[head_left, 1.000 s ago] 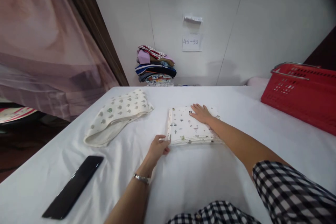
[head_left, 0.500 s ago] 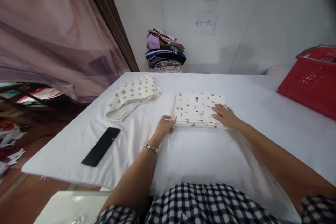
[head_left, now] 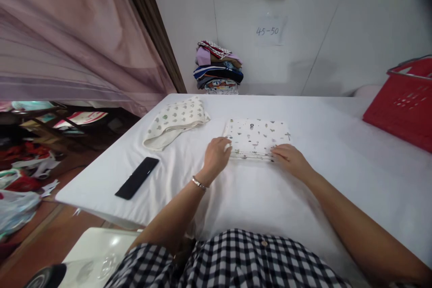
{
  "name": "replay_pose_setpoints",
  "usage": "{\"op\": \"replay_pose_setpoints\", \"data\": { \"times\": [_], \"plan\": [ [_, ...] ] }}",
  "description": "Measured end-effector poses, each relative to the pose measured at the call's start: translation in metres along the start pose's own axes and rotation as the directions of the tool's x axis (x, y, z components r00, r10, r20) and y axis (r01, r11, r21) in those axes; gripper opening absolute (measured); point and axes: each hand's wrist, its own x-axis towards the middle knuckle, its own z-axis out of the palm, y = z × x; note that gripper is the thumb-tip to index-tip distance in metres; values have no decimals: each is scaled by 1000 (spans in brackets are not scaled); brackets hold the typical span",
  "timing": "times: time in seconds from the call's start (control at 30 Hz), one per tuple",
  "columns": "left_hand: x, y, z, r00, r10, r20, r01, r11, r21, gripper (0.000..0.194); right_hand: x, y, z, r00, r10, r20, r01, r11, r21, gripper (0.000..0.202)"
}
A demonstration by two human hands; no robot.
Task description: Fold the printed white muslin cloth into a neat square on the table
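A folded white cloth [head_left: 258, 137] with small printed figures lies flat on the white-covered table, its stacked layers showing along the near edge. At its near left corner, my left hand [head_left: 217, 155] has its fingers closed on the edge. My right hand [head_left: 292, 158] pinches the near right corner, thumb and fingers pressed together. Farther left lies a second cloth [head_left: 177, 121], cream with green-grey prints, loosely folded and apart from both hands.
A black phone [head_left: 137, 178] lies on the table [head_left: 324, 121] at the left. Behind the far edge rises a stack of folded clothes [head_left: 218, 67]. At the right stands a red basket [head_left: 401, 101]. A white stool-like surface [head_left: 97, 243] is below the near left corner.
My right hand has slid from the top of the cloth down to its near right corner and closed there. My left hand has moved slightly up and over the left edge.
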Motion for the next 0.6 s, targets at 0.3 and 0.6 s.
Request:
{"op": "replay_pose_setpoints", "data": {
  "times": [0.3,0.6],
  "plan": [
    [19,24,46,949,211,236,-212,977,-18,19,10,-10,7,997,6,73,4,991,-135,38],
    [18,18,51,953,187,238,-180,982,-53,27,6,-7,12,997,47,61,-43,997,-61,36]
  ]
}}
